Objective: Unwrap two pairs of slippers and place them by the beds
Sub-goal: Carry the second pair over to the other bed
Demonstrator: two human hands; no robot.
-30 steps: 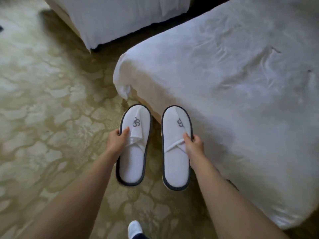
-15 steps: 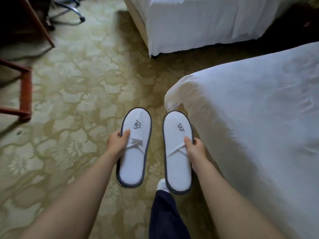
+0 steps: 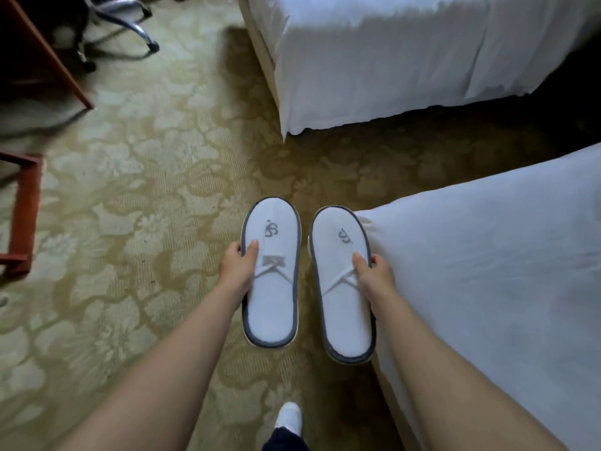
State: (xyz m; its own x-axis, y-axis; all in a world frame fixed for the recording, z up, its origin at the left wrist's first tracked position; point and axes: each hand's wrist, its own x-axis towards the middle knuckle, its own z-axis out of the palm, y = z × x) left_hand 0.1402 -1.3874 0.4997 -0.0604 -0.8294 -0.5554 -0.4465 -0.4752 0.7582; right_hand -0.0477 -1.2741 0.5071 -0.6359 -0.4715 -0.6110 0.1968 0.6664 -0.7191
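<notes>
I hold two white slippers with grey trim and a grey logo, side by side above the carpet, toes pointing away from me. My left hand (image 3: 239,266) grips the left slipper (image 3: 271,307) at its outer edge, thumb on top. My right hand (image 3: 374,271) grips the right slipper (image 3: 344,317) at its outer edge, next to the corner of the near bed (image 3: 487,271). A second bed (image 3: 390,60) with white covers stands further off at the top. No wrapping is visible on the slippers.
Patterned beige carpet (image 3: 146,222) covers the floor. A dark gap runs between the two beds. A red-brown wooden frame (image 3: 22,216) stands at the left edge, a desk leg (image 3: 55,60) and an office chair base (image 3: 123,24) at top left. My white-socked foot (image 3: 289,416) is below.
The view has shifted left along the near bed, past its corner; the far bed and the gap between the beds now fill the top. Both hands still carry the slippers.
</notes>
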